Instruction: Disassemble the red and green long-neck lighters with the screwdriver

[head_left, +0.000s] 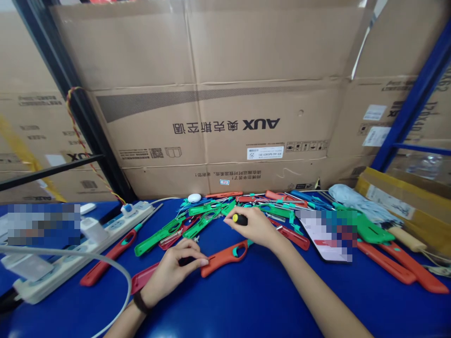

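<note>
An orange long-necked gas lighter with a green trigger lies on the blue table in front of me. My left hand is closed at its butt end, with thumb and forefinger pinched together there. A red lighter casing lies partly hidden under that hand. My right hand is wrapped round a small screwdriver with a black and yellow handle, above the lighter's neck end. The screwdriver's tip cannot be made out. Behind both hands lies a heap of green lighter casings, red ones and loose metal parts.
At left a white power strip carries plugs, and a grey cable loops over the table. A phone and orange lighters lie at right, near a folded umbrella. A large cardboard box stands behind.
</note>
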`<state>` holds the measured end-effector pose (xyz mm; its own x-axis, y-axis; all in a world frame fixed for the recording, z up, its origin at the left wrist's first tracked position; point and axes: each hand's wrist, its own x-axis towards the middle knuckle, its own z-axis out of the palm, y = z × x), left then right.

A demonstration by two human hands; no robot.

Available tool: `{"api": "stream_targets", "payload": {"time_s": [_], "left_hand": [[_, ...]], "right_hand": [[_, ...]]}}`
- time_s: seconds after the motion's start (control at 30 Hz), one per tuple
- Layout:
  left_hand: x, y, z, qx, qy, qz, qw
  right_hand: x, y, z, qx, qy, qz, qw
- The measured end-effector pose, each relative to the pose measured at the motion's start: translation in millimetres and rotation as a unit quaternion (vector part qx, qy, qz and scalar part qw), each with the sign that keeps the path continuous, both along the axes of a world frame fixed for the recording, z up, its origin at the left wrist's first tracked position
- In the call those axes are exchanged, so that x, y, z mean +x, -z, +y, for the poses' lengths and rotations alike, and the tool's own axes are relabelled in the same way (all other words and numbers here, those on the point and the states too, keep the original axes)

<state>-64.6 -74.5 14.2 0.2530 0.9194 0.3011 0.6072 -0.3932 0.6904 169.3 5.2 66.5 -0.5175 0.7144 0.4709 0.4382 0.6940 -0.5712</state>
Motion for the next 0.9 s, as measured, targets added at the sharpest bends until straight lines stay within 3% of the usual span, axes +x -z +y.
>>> {"api": "stream_targets", "payload": {"time_s": [0.23,0.4,0.53,0.6,0.67,0.73,0.8,0.9], "left_hand": [[-1.3,1.1,-1.5,0.023,0.006,0.020,1.000],[-5.7,2.2,-8.6,0.096,0.039,0.077,0.992],[-8.3,3.1,-18.2,0.168,0.028,0.153,0.973],[-8.3,4.8,-20.8,0.192,0.023,0.179,0.965],[-7.8,6.8,-21.0,0.208,0.028,0.193,0.958],[-6.8,8.3,-19.9,0.214,0.036,0.198,0.956],[-5.5,8.9,-19.0,0.211,0.037,0.197,0.957],[-3.2,8.3,-19.4,0.195,0.028,0.185,0.963]], "right_hand": [[0.7,2.5,-1.5,-0.001,0.000,-0.004,1.000],[3.3,2.5,-0.7,0.014,0.007,0.012,1.000],[-1.8,-7.8,-5.6,0.004,0.021,0.143,0.990],[-11.3,-16.7,-11.4,-0.042,0.008,0.276,0.960],[-26.0,-25.1,-18.3,-0.154,-0.067,0.414,0.895],[-43.6,-30.3,-24.8,-0.260,-0.155,0.470,0.829],[-60.5,-31.1,-29.5,-0.309,-0.204,0.473,0.800],[-78.6,-26.7,-32.3,-0.337,-0.213,0.471,0.787]]}}
